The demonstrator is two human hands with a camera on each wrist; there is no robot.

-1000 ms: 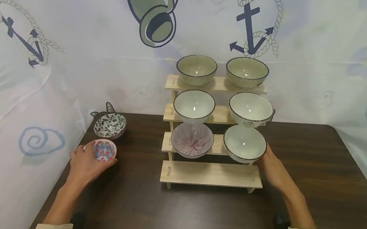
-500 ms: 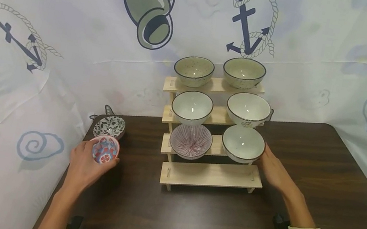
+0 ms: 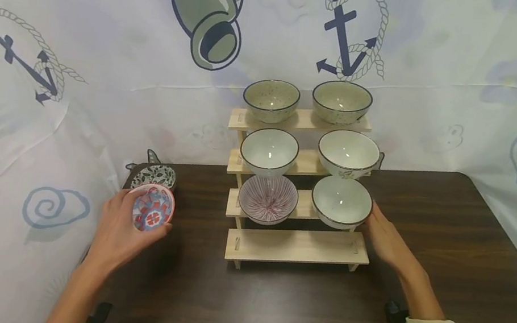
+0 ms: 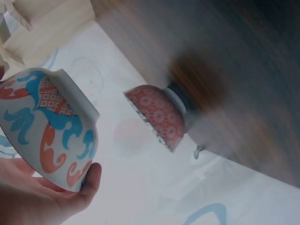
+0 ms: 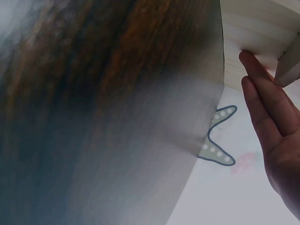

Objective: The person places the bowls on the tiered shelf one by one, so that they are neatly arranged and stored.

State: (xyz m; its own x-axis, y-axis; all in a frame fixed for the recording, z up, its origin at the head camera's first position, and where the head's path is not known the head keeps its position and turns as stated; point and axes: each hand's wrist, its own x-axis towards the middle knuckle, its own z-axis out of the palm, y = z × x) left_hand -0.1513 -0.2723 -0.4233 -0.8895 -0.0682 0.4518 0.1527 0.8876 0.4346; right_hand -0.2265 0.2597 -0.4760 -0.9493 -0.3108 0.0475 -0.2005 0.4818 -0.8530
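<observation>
My left hand [image 3: 121, 232] grips a small bowl [image 3: 153, 211] by its sides, thumb at the near right. The bowl is white outside with red and blue swirls [image 4: 49, 126], and it is tilted in the hand, above the table. Behind it, partly covered, a second small bowl [image 3: 155, 173] with a dark leaf pattern inside stands on the table; its outside is red with flowers [image 4: 157, 112]. My right hand [image 3: 388, 236] is at the right side of the wooden tiered stand [image 3: 298, 246], beside the lower white bowl [image 3: 342, 202]. Its straight fingers [image 5: 262, 103] lie against the wood.
Two speckled green bowls [image 3: 271, 100] sit on the top tier. Two white bowls [image 3: 269, 151] stand on the tier below, and a purple-striped bowl [image 3: 268, 199] shares the third tier with the lower white one. A patterned cloth [image 3: 108, 14] hangs behind the dark table [image 3: 232, 313].
My left hand has raised the red and blue bowl from the table and tilted it, now covering more of the leaf-patterned bowl. The right hand stays at the stand.
</observation>
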